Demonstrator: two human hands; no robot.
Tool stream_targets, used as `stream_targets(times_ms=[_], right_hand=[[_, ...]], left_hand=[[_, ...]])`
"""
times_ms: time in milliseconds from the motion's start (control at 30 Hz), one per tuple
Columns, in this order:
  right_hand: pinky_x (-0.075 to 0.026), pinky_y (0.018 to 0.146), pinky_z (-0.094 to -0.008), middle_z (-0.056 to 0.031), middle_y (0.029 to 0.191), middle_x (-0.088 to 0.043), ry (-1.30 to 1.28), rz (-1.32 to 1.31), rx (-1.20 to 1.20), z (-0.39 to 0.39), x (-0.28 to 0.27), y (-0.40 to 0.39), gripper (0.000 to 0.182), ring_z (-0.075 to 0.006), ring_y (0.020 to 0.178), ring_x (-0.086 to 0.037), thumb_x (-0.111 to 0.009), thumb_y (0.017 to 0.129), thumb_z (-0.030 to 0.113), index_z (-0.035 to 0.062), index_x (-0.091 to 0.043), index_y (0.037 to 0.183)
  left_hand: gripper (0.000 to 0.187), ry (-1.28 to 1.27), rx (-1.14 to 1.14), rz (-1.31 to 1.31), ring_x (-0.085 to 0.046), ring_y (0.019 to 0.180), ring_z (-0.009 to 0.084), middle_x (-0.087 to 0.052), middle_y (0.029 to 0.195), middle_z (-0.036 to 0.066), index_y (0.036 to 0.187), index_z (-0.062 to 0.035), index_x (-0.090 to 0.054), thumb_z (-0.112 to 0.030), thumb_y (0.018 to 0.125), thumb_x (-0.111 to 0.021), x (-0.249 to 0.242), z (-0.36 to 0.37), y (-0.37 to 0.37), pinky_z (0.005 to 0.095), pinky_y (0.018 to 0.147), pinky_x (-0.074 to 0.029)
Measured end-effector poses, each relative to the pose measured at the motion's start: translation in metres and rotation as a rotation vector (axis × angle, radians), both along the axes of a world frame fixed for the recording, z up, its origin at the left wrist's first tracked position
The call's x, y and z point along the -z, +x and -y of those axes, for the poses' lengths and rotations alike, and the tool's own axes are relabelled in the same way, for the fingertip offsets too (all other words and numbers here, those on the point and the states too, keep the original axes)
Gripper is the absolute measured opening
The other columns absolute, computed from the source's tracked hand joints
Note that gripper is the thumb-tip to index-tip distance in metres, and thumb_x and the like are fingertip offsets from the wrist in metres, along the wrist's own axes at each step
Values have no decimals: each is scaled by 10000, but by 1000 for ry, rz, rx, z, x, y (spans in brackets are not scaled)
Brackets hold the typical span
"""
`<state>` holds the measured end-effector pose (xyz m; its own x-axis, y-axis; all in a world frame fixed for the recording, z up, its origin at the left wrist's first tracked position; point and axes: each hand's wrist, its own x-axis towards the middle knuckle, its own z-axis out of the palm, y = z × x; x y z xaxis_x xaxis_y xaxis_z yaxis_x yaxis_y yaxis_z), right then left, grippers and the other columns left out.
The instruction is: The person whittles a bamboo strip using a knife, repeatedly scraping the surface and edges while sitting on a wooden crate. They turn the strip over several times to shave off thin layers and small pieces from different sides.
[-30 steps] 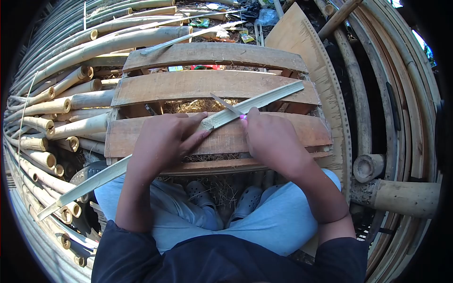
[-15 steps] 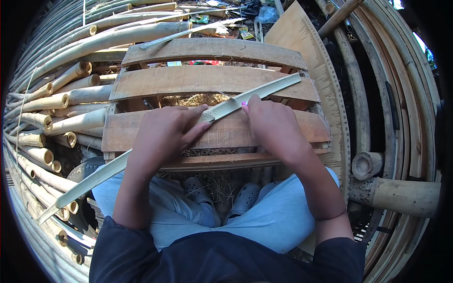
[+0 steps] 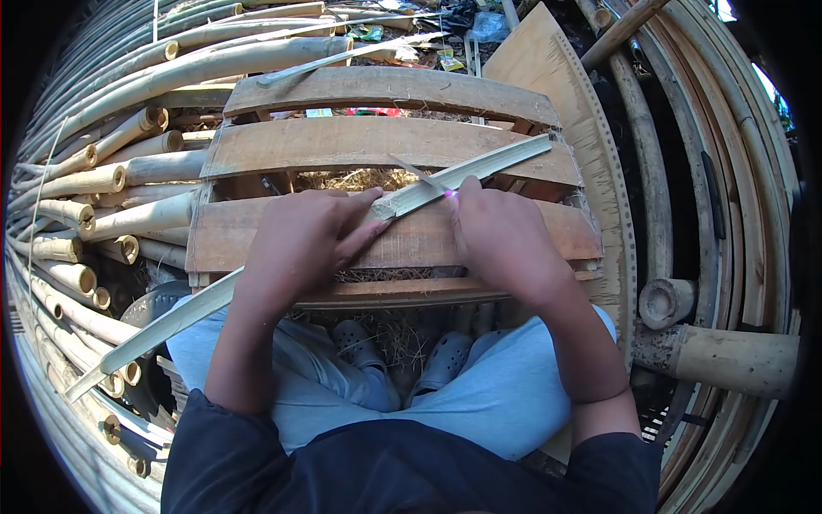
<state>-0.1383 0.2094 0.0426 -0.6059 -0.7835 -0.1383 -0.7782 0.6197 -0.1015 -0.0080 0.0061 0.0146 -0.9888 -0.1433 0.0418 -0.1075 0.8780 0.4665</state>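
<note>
A long split bamboo strip (image 3: 505,160) lies slantwise over a slatted wooden bench (image 3: 317,147), its lower end reaching past my left forearm. My left hand (image 3: 308,233) is closed around the strip near its middle, with thumb and index finger at a notched spot. On the other side of that spot, my right hand (image 3: 505,233) grips a small knife by a pink handle, mostly hidden in the fist. The thin knife blade (image 3: 417,174) points up and left, crossing the strip's upper face.
Cut bamboo poles (image 3: 107,180) are stacked along the left. A plywood sheet (image 3: 548,60) leans at the bench's right, beside a thick bamboo pole (image 3: 736,358) and long wooden boards. Litter lies on the ground behind the bench. My legs are under its near edge.
The knife blade, hard to see before, now shows above the strip, angled up and left. My right hand has turned slightly; the left keeps its hold.
</note>
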Motion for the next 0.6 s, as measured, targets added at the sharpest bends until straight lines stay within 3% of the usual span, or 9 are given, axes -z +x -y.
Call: stream_targets(times_ms=[600], right_hand=[[-574, 649, -480, -183, 750, -705, 8, 16, -62, 3, 4, 1, 296, -362, 733, -738, -491, 1086, 253, -4, -593, 977]], left_hand=[[404, 20, -19, -39, -676, 781, 395, -697, 825, 200, 1287, -151, -741, -396, 970, -683, 1, -4, -2, 486, 714, -514]])
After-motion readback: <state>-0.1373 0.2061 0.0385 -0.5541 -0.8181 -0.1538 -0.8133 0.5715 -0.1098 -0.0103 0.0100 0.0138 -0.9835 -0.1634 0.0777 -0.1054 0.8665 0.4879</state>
